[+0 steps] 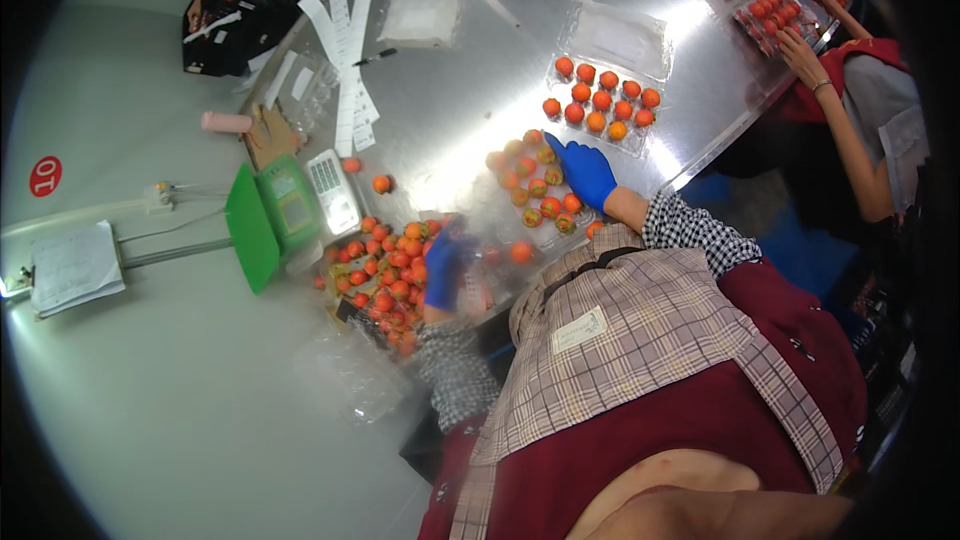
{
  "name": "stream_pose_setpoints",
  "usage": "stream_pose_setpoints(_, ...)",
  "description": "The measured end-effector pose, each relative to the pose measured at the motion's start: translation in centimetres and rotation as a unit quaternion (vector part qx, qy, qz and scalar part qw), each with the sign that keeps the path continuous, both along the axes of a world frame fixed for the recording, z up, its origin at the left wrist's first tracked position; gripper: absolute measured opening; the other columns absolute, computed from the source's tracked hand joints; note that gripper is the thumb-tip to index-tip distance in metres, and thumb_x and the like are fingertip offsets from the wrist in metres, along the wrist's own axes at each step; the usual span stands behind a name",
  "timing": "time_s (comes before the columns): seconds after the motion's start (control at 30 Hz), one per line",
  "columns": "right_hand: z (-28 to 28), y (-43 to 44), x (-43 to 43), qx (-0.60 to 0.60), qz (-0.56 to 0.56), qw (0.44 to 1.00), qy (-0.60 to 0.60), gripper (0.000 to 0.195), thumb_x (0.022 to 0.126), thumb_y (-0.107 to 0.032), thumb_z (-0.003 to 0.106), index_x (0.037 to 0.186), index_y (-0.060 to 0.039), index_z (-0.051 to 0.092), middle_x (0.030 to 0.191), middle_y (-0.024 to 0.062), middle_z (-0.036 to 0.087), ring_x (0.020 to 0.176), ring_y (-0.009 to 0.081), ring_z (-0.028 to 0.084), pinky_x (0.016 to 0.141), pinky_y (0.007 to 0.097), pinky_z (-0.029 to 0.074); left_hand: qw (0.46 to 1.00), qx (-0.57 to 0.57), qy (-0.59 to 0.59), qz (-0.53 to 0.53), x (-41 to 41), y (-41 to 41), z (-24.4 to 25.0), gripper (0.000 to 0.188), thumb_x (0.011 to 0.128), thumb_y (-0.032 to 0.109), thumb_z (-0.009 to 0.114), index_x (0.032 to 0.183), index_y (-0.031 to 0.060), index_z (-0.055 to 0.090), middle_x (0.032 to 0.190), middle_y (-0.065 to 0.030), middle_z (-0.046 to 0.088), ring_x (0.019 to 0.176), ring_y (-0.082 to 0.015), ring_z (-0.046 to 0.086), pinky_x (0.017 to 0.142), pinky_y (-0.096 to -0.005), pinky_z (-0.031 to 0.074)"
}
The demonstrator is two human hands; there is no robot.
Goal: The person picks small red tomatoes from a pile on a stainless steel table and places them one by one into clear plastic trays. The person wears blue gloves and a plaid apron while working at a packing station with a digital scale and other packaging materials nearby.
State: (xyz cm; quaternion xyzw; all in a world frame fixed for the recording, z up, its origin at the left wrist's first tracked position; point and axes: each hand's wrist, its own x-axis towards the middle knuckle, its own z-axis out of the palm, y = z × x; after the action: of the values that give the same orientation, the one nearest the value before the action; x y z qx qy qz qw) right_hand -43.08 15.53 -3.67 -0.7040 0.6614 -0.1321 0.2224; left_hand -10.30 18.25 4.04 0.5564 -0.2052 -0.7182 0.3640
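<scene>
My left hand point(445, 266), in a blue glove and blurred by motion, is at the right edge of a heap of small orange-red tomatoes point(384, 262); its fingers are unclear. My right hand point(589, 169), also blue-gloved, lies along the far right side of a clear plastic tray point(555, 241) with tomatoes in rows, several showing green calyxes. Its index finger is stretched out beside a tomato point(532, 137). One loose-looking tomato point(521, 252) lies between my hands. Beyond my right hand, an open clear clamshell pack point(637, 142) holds rows of tomatoes, with a white pad in its lid.
Left of the heap stand a digital scale point(334, 191) and a green plastic piece point(251, 229). Label strips point(343, 67) and a black marker point(375, 57) lie on the metal table point(465, 101). A co-worker's hands point(801, 56) are over another tomato pack at the upper right.
</scene>
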Motion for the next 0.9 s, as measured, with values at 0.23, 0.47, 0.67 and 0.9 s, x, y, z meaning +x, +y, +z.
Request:
stream_pose_setpoints(0.23, 1.3, 1.8, -2.2, -0.018, -0.065, 0.971, -0.229, 0.046, 0.095, -0.015, 0.057, 0.141, -0.0155, 0.055, 0.112, 0.0158, 0.066, 0.099, 0.0332, 0.067, 0.087, 0.0424, 0.053, 0.86, -0.146, -0.489, 0.002, 1.9, 5.1, -0.1, 0.036, 0.089, 0.012, 0.071, 0.123, 0.0036, 0.067, 0.097, -0.0053, 0.068, 0.081, -0.0173, 0.064, 0.068, -0.0306, 0.051)
stream_pose_setpoints(0.47, 5.8, 5.1, -4.4, 0.26, 0.074, 0.962, -0.042, 0.038, 0.086, -0.048, 0.068, 0.094, -0.0107, 0.074, 0.094, 0.0136, 0.072, 0.089, 0.0336, 0.069, 0.083, 0.0421, 0.053, 0.597, -0.487, -0.61, -0.184, -5.5, 5.4, 2.7, 0.034, 0.079, 0.011, 0.072, 0.113, 0.0111, 0.07, 0.094, -0.0099, 0.065, 0.083, -0.0299, 0.062, 0.074, -0.0423, 0.05)
stream_pose_setpoints(0.67, 5.6, 6.7, -3.2, 0.247, 0.102, 0.963, 0.031, 0.057, 0.078, -0.06, 0.074, 0.095, -0.0056, 0.072, 0.095, 0.0167, 0.073, 0.093, 0.0363, 0.071, 0.079, 0.0444, 0.056, 0.599, -0.376, -0.611, -0.356, -7.8, 5.6, 1.5, 0.014, 0.075, 0.012, 0.067, 0.089, 0.0101, 0.065, 0.086, -0.0106, 0.06, 0.085, -0.0323, 0.06, 0.078, -0.0464, 0.046)
stream_pose_setpoints(0.9, 6.3, 6.4, -4.4, 0.304, 0.109, 0.945, -0.043, 0.05, 0.082, -0.041, 0.075, 0.119, -0.0087, 0.066, 0.103, 0.0191, 0.072, 0.094, 0.0365, 0.07, 0.083, 0.0432, 0.056, 0.525, -0.388, -0.645, -0.398, -7.4, 5.2, -0.4, 0.015, 0.073, 0.008, 0.065, 0.089, 0.0095, 0.064, 0.093, -0.0112, 0.06, 0.087, -0.0309, 0.058, 0.076, -0.0424, 0.045)
